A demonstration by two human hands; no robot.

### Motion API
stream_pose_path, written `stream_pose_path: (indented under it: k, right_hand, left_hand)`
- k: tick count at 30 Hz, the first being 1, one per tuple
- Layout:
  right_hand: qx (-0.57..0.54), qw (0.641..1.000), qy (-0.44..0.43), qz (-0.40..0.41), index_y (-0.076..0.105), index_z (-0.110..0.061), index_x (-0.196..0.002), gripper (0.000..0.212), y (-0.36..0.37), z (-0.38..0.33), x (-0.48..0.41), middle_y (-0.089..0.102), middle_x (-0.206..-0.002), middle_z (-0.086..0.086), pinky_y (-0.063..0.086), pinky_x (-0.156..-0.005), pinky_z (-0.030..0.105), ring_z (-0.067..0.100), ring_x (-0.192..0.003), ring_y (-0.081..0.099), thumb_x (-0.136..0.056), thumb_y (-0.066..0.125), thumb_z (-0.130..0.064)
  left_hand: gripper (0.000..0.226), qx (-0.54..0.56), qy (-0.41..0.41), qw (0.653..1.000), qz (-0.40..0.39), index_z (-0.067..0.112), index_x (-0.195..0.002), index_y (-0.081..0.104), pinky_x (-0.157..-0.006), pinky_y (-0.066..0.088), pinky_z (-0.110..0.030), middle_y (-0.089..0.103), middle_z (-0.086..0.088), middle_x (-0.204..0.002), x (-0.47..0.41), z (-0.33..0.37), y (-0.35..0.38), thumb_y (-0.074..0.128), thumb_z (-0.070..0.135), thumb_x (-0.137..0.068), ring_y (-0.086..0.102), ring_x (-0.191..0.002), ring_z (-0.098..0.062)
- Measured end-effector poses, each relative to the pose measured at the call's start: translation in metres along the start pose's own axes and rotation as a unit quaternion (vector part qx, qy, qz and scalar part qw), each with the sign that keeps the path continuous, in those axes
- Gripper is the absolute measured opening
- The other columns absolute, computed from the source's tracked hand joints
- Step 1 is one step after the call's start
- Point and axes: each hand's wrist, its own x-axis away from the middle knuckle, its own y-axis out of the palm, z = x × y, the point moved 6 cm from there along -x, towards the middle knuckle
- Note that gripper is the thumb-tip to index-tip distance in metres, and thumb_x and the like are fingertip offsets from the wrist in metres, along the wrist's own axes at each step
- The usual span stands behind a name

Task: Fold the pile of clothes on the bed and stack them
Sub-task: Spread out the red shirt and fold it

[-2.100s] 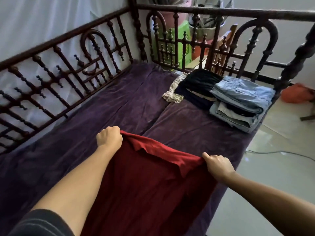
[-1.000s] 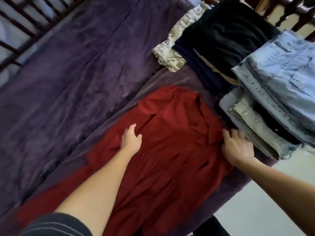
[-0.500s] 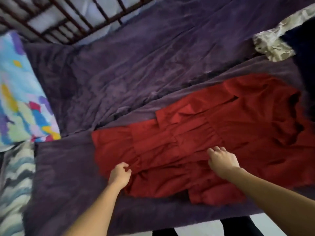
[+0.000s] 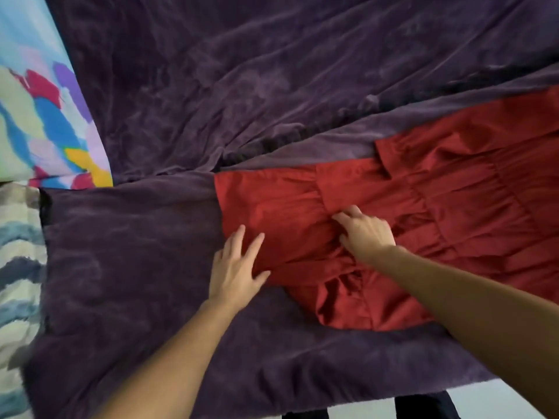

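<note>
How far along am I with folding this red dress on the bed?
Done: the red dress lies spread out on the purple blanket. In hand: left hand presses flat on its hem, right hand touches the gathers, apparently smoothing. Left: no neat fold yet, so folding and stacking remain.
</note>
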Motion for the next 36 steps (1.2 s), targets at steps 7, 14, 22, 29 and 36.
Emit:
stream_pose_path:
  k: [7, 14, 22, 29, 36]
  right_hand:
    - [-0.181, 0.954, 0.053, 0.235, 0.060, -0.015, -0.102, 0.017, -0.045, -0.006, 0.009, 0.056, -0.105, 0.008, 0.048, -0.066, 0.039, 0.035, -0.084, 0.059, -0.089, 0.060, -0.026]
    - [-0.025, 0.991, 0.046, -0.120, 0.057, -0.026, -0.122, 0.056, 0.066, -0.065, 0.119, 0.059, -0.114, -0.002, 0.043, -0.088, 0.036, 0.023, -0.116, 0.050, -0.079, 0.057, -0.062]
    - [-0.016, 0.981, -0.180, 0.064, 0.058, -0.025, -0.063, 0.012, 0.073, -0.096, 0.183, 0.049, -0.075, -0.004, 0.032, -0.057, 0.035, 0.021, -0.071, 0.046, -0.072, 0.062, -0.030]
    - [-0.100, 0.962, -0.070, -0.244, 0.069, -0.027, -0.103, 0.027, 0.110, -0.078, 0.223, 0.057, -0.107, 0.000, 0.047, -0.083, 0.035, 0.025, -0.107, 0.050, -0.084, 0.051, -0.020]
    - [-0.045, 0.991, 0.085, -0.093, 0.044, -0.028, -0.137, 0.048, 0.100, 0.002, 0.184, 0.044, -0.134, 0.000, 0.043, -0.093, 0.035, 0.024, -0.127, 0.039, -0.090, 0.045, -0.022]
  left_hand:
    - [0.084, 0.271, -0.240, 0.932, 0.023, 0.013, -0.139, 0.035, -0.089, 0.046, -0.046, 0.045, -0.016, -0.129, 0.002, -0.015, 0.033, 0.075, 0.046, -0.072, 0.046, -0.118, -0.033]
    - [0.037, 0.030, 0.134, 0.988, 0.063, 0.020, -0.095, 0.062, -0.069, 0.045, -0.039, 0.054, -0.003, -0.091, 0.015, 0.041, 0.018, 0.081, 0.026, -0.065, 0.054, -0.085, -0.026]
    - [0.022, -0.014, -0.041, 0.999, -0.031, 0.019, -0.104, 0.067, -0.084, 0.041, -0.042, 0.058, -0.010, -0.108, -0.054, 0.004, 0.007, 0.058, 0.027, -0.086, 0.049, -0.107, -0.032]
    - [0.020, 0.122, -0.184, 0.974, 0.057, 0.013, -0.087, 0.057, -0.069, 0.045, -0.043, 0.058, -0.015, -0.102, -0.029, -0.018, -0.022, 0.059, 0.033, -0.089, 0.056, -0.100, -0.037]
    - [0.085, 0.165, -0.299, 0.924, -0.174, 0.012, -0.133, 0.046, -0.092, 0.044, -0.043, 0.054, -0.015, -0.129, 0.093, 0.055, 0.074, 0.062, 0.069, -0.072, 0.049, -0.121, -0.033]
